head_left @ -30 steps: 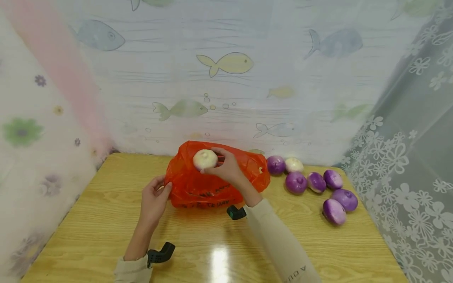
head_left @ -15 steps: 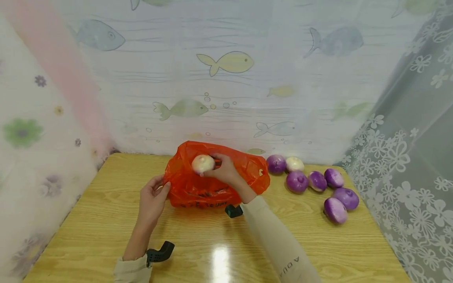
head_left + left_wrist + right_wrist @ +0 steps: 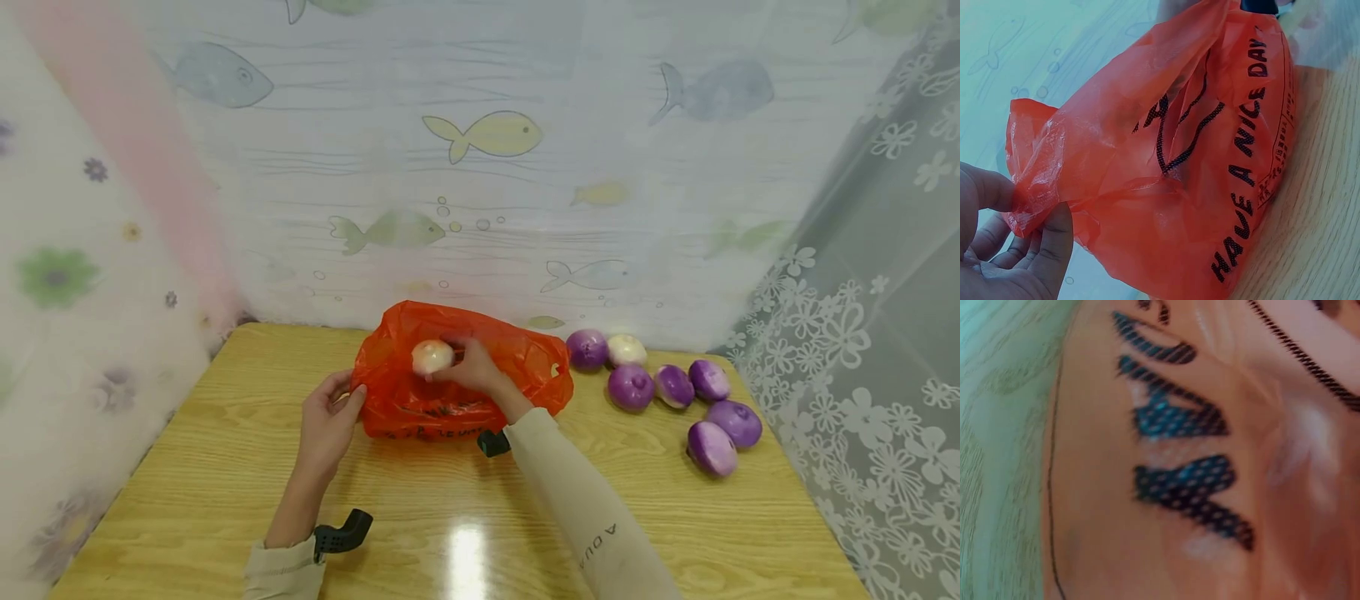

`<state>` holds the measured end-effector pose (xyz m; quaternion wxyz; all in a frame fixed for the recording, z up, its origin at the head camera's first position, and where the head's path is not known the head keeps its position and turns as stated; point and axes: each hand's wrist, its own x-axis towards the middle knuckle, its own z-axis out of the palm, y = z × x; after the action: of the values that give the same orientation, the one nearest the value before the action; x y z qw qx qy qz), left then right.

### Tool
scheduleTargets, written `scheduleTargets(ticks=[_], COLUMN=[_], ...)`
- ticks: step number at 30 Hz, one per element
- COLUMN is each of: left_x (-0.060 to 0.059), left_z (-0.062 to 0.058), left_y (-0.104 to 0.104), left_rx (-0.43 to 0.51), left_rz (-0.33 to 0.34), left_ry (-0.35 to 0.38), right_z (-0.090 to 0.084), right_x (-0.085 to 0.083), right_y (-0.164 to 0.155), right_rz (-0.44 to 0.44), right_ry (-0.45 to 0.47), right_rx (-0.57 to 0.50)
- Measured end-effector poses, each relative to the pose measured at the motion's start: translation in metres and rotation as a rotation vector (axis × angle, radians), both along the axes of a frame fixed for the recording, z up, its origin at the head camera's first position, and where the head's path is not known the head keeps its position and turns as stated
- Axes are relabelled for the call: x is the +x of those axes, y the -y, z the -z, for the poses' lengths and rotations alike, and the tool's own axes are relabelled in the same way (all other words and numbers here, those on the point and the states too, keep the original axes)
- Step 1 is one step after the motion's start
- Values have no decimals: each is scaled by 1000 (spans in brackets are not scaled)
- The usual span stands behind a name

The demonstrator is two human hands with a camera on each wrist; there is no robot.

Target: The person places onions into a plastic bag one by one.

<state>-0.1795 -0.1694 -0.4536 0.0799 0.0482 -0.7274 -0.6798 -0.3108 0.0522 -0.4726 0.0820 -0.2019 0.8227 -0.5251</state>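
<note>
The pale bulb [image 3: 432,360] sat at the opening of the red plastic bag [image 3: 397,396], in the fingers of the right hand [image 3: 480,367], which gripped it from its right side; red film showed behind and below it, though how deep it lay inside could not be told. The left hand [image 3: 327,421] was to the bulb's left and a little nearer the person, apart from it, pinching the bag's left edge between thumb and fingers; the left wrist view showed the crumpled film caught there. The bag lay on the wooden table [image 3: 195,425] between the hands, its black lettering [image 3: 1241,162] on the side toward the person. To the right, well apart from the left hand, lay several purple bulbs [image 3: 631,387] and another white bulb [image 3: 626,350], the closest purple one just beside the bag's right end.
</note>
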Motion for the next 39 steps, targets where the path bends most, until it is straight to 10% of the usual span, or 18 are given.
scheduleTargets(ticks=[24,39], left_x=[0,1], left_z=[-5,-4], left_y=[-4,0], left_rx=[-7,-29], left_rz=[9,4], left_ry=[19,22], right_z=[-3,-71], right_x=[6,43], right_y=[-1,-21], right_rz=[42,-95], right_ry=[65,46], right_rx=[101,139])
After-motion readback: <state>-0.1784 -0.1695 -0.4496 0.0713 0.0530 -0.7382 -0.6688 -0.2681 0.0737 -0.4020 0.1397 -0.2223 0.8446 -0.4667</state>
